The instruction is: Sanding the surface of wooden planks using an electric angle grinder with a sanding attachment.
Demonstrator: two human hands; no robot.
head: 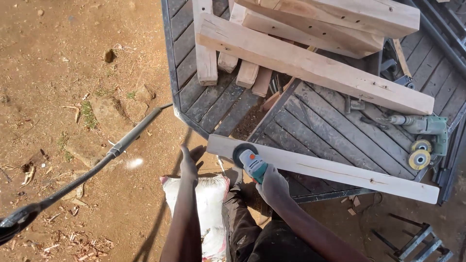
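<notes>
Head view: right hand [273, 184] has its fingers wrapped tight around a teal-and-orange angle grinder [251, 163], disc sitting on the left end of a pale plank [330, 171] that lies across the near edge of the dark slatted surface [310, 116]. Left hand [190, 162] is out flat, fingers spread wide and gripping nothing, just left of the plank end, above a white sack [209, 204] on the dirt. Stacked timber beams [310, 63] sit further back on the surface, a second green grinder [427, 133] at its right edge, and a black hose [97, 165] runs across the ground at left.
</notes>
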